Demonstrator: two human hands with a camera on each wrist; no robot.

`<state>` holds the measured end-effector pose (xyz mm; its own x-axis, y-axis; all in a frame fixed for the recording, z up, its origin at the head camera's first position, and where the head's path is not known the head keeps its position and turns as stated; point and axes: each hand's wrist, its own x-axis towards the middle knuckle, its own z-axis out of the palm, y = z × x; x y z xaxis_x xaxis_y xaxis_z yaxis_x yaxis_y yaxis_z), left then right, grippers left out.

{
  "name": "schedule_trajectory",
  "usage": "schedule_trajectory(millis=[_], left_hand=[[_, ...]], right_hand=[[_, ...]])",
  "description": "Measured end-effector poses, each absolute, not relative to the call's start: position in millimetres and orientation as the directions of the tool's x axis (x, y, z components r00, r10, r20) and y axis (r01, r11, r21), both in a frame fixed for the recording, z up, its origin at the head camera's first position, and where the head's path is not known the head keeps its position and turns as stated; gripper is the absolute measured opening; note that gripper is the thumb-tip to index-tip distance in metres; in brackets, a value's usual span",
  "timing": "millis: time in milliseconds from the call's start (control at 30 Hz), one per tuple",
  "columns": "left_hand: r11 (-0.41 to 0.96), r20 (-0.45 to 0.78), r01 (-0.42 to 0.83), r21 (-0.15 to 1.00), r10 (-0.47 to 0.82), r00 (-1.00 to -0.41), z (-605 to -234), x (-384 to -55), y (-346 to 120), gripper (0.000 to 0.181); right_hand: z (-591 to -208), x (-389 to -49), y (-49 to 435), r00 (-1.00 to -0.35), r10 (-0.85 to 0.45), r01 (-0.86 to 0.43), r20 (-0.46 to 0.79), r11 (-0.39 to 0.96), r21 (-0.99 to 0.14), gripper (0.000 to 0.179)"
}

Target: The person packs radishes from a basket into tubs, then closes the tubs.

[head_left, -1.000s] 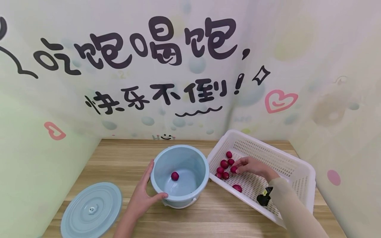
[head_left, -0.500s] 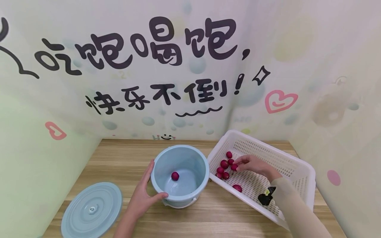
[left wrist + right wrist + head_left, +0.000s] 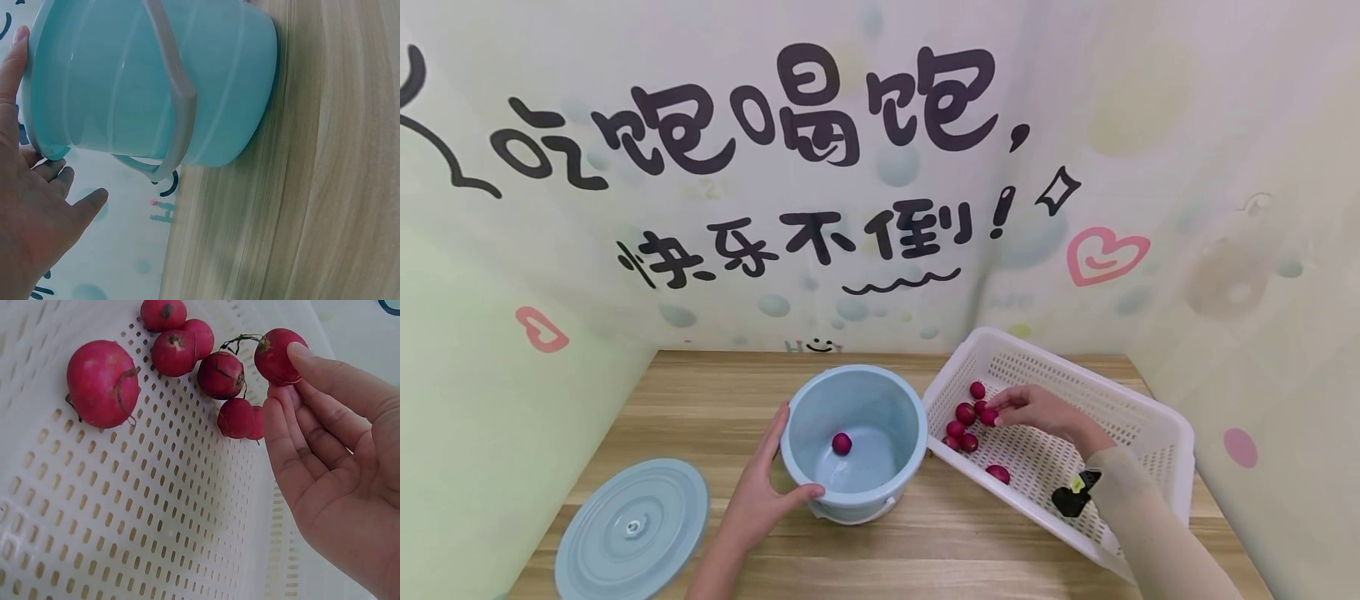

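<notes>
My left hand (image 3: 760, 492) rests against the left side of a light-blue bucket (image 3: 857, 500), its thumb and fingers spread along the rim. A white bail handle (image 3: 178, 94) hangs down the bucket's side in the left wrist view. One radish (image 3: 842, 444) lies inside on the bottom. Over the white perforated basket (image 3: 1075, 533), my right hand (image 3: 1041, 412) pinches a round red radish (image 3: 279, 356) between thumb and fingertips. Thin dark roots trail from it in the right wrist view. Several more radishes (image 3: 966, 413) lie near the basket's left end, and one larger-looking radish (image 3: 103, 384) sits apart from them.
A round blue lid (image 3: 632, 529) with a small white knob lies on the wooden table (image 3: 917, 567) to the bucket's left. The basket stands close to the bucket's right side. Behind the table rises a printed wall covering (image 3: 880, 325), with light walls at both sides.
My right hand, with the radish between its fingertips, has shifted slightly up and farther back in the head view. The left hand and bucket stay in place.
</notes>
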<state>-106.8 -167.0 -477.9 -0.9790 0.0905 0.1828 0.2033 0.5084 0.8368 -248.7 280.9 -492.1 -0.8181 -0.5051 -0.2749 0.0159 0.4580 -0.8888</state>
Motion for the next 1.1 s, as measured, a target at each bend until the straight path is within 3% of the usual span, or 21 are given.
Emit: schedule_trajectory(millis=[1100], left_hand=[[0.515, 0.178, 0.198, 0.834, 0.09, -0.98, -477, -107, -166, 0.115]], right_hand=[[-449, -237, 247, -0.813, -0.552, -0.107, -0.185, 0.454, -0.885, 0.038]])
